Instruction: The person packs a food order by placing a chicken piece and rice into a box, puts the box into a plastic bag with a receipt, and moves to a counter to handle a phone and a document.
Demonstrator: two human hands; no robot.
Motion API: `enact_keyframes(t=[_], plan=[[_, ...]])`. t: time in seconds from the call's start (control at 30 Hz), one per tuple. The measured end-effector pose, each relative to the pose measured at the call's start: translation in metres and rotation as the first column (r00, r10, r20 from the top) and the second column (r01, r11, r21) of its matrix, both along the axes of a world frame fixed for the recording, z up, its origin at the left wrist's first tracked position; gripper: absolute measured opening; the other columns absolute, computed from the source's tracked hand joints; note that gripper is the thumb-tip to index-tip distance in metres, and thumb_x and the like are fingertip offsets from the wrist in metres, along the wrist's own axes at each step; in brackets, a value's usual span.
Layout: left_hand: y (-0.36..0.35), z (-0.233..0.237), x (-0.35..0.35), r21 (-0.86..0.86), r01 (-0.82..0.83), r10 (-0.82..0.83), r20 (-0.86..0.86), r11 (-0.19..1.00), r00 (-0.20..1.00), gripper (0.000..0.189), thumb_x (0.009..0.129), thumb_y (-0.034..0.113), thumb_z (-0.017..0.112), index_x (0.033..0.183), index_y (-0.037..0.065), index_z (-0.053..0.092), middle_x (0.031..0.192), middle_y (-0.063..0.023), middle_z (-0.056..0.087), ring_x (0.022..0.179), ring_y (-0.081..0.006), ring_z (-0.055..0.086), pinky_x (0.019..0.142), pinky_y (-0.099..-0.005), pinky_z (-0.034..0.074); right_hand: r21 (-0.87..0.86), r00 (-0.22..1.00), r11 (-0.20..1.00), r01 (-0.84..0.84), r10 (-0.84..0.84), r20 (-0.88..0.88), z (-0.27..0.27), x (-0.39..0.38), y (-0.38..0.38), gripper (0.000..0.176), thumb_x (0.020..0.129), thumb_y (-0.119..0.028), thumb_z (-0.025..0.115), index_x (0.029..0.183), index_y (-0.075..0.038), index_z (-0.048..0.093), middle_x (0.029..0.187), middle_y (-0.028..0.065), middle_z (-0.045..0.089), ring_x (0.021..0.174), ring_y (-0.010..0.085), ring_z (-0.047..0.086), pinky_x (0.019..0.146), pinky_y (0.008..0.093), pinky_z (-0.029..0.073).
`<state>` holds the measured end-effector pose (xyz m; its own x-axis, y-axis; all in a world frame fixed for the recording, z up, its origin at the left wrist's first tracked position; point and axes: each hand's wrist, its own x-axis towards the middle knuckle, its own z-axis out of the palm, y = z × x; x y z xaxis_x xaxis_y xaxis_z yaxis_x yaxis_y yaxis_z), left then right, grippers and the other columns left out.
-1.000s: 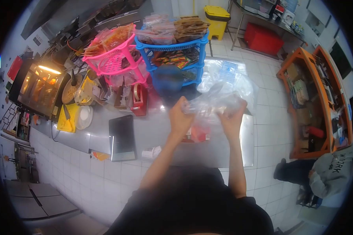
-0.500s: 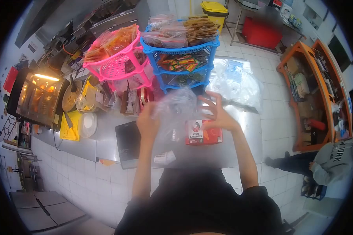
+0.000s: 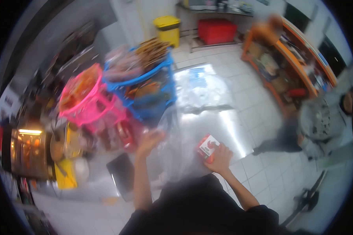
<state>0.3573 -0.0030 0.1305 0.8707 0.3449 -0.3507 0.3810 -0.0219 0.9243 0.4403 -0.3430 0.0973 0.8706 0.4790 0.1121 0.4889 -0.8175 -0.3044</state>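
Observation:
A clear plastic bag [image 3: 170, 145] hangs from my left hand [image 3: 150, 143], whose fingers are closed on it, over the steel table. My right hand [image 3: 220, 157] is wrapped round a small red and white box [image 3: 208, 147], to the right of the bag. The box is tilted. Motion blurs the bag and the left fingers. Behind my hands is a blue tiered rack [image 3: 153, 92] with packets on its tiers, and left of it stands a pink tiered rack [image 3: 94, 105].
A dark tablet-like slab [image 3: 121, 174] lies left of my left arm. More clear plastic [image 3: 204, 90] covers the table's far end. Further left are a yellow board [image 3: 66, 174] and a lit display case [image 3: 27, 150]. A person in grey [image 3: 323, 125] is at the right.
My right hand has closed on the red box and lifted it to the right. The bag now hangs from my left hand alone. The whole view has turned and shifted.

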Motion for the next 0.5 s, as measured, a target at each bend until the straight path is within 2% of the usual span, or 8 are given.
enact_keyframes(t=[0.17,0.2,0.23,0.27,0.3,0.33,0.43,0.5], plan=[[0.025,-0.090,0.001,0.338,0.103,-0.080,-0.081,0.936,0.994,0.049,0.078,0.045,0.073,0.107,0.006,0.068,0.089,-0.0010,0.063,0.065,-0.0077,0.052,0.052,-0.0211,0.041,0.097,0.953,0.950,0.297,-0.288,-0.097,-0.021,0.029,-0.010,0.086,0.053,-0.049,0.078,0.129,-0.023,0.045,0.123,0.0143,0.041,0.111,0.0345,0.040,0.087,0.0546,0.031],[0.005,-0.057,0.006,0.194,-0.004,0.011,-0.036,0.981,0.999,0.047,0.078,0.041,0.075,0.106,0.004,0.068,0.088,-0.0009,0.062,0.062,-0.0077,0.052,0.053,-0.0216,0.042,0.119,0.939,0.936,0.332,-0.316,-0.135,-0.023,0.044,-0.015,0.086,0.054,-0.050,0.077,0.128,-0.023,0.045,0.123,0.0147,0.041,0.112,0.0354,0.041,0.086,0.0551,0.032],[0.040,-0.114,0.005,-0.229,-0.021,0.040,0.078,0.973,0.996,0.046,0.078,0.036,0.077,0.108,0.003,0.067,0.085,-0.0016,0.063,0.058,-0.0067,0.050,0.049,-0.0210,0.040,0.134,0.932,0.923,0.361,-0.353,-0.083,-0.015,0.050,-0.018,0.085,0.055,-0.052,0.077,0.128,-0.024,0.045,0.123,0.0152,0.042,0.111,0.0362,0.042,0.085,0.0553,0.033],[0.035,-0.118,0.011,0.032,-0.025,0.021,0.110,0.999,0.994,0.040,0.080,0.033,0.076,0.104,0.003,0.066,0.082,-0.0014,0.062,0.057,-0.0057,0.050,0.047,-0.0206,0.039,0.145,0.928,0.917,0.371,-0.370,-0.036,-0.004,0.055,-0.013,0.084,0.056,-0.054,0.076,0.128,-0.025,0.044,0.122,0.0156,0.042,0.111,0.0371,0.042,0.084,0.0554,0.034],[0.031,-0.112,0.018,0.287,-0.059,0.017,0.148,0.956,0.989,0.035,0.081,0.030,0.075,0.100,0.003,0.066,0.079,-0.0012,0.062,0.056,-0.0048,0.049,0.044,-0.0202,0.037,0.183,0.944,0.927,0.328,-0.328,-0.032,0.016,0.060,-0.007,0.083,0.057,-0.055,0.077,0.127,-0.026,0.045,0.121,0.0155,0.043,0.111,0.0371,0.043,0.086,0.0572,0.034],[0.032,-0.112,0.030,0.280,-0.026,-0.020,0.162,0.960,0.987,0.035,0.081,0.030,0.075,0.100,0.003,0.066,0.079,-0.0012,0.062,0.056,-0.0048,0.049,0.044,-0.0202,0.037,0.232,0.958,0.930,0.285,-0.283,-0.043,0.035,0.065,0.004,0.082,0.057,-0.053,0.078,0.127,-0.027,0.046,0.122,0.0153,0.043,0.112,0.0369,0.042,0.087,0.0579,0.033],[0.024,-0.098,0.044,0.061,-0.071,0.060,0.159,0.996,0.985,0.021,0.088,0.025,0.067,0.084,0.008,0.055,0.075,-0.0011,0.060,0.055,-0.0039,0.050,0.042,-0.0183,0.033,0.401,0.999,0.916,0.004,-0.025,0.045,0.089,0.065,0.050,0.081,0.056,-0.046,0.079,0.128,-0.026,0.048,0.132,0.0141,0.039,0.120,0.0355,0.038,0.089,0.0561,0.032],[0.017,-0.101,0.045,-0.033,-0.088,0.093,0.214,0.996,0.972,0.021,0.090,0.026,0.064,0.088,0.008,0.055,0.079,-0.0019,0.061,0.057,-0.0047,0.051,0.043,-0.0191,0.036,0.508,0.974,0.831,-0.228,0.188,0.130,0.084,0.053,0.092,0.096,0.055,-0.050,0.079,0.138,-0.024,0.037,0.136,0.0158,0.033,0.125,0.0372,0.033,0.092,0.0563,0.027]])
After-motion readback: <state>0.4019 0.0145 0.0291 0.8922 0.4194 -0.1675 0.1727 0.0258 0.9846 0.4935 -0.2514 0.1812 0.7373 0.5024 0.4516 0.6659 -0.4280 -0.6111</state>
